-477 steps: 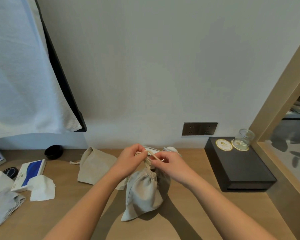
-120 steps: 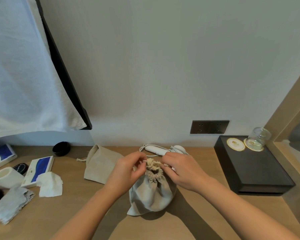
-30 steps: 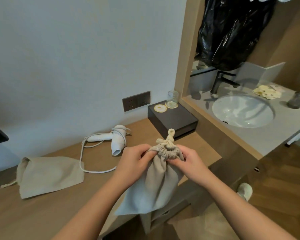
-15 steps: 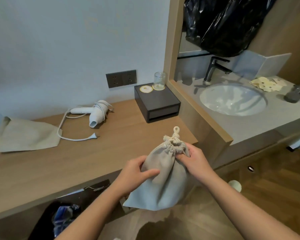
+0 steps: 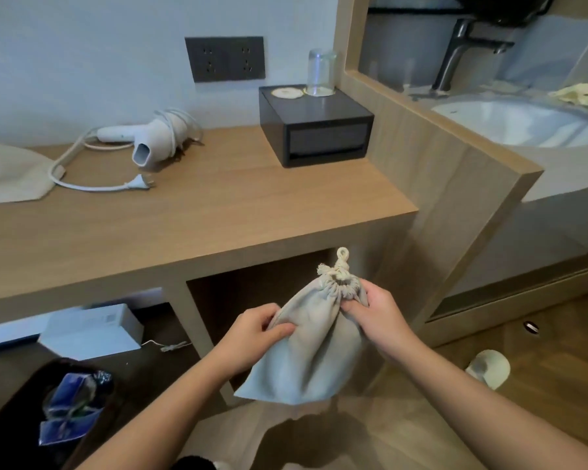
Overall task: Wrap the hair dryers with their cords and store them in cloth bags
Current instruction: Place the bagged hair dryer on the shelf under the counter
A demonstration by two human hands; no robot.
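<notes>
Lowered below the worktop [image 5: 252, 198] since the earlier frame, the tied bag [image 5: 314, 351] hangs with left fingers [image 5: 277, 330] pinching its side and right fingers [image 5: 352, 305] clamped under its neck; one dryer [image 5: 157, 137], up-left of the fingers, remains unbagged.

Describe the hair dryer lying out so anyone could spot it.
On the wooden counter, left of the black box, lies the hair dryer. It alone is white plastic, its cord partly wound round it, plug trailing loose.
</notes>
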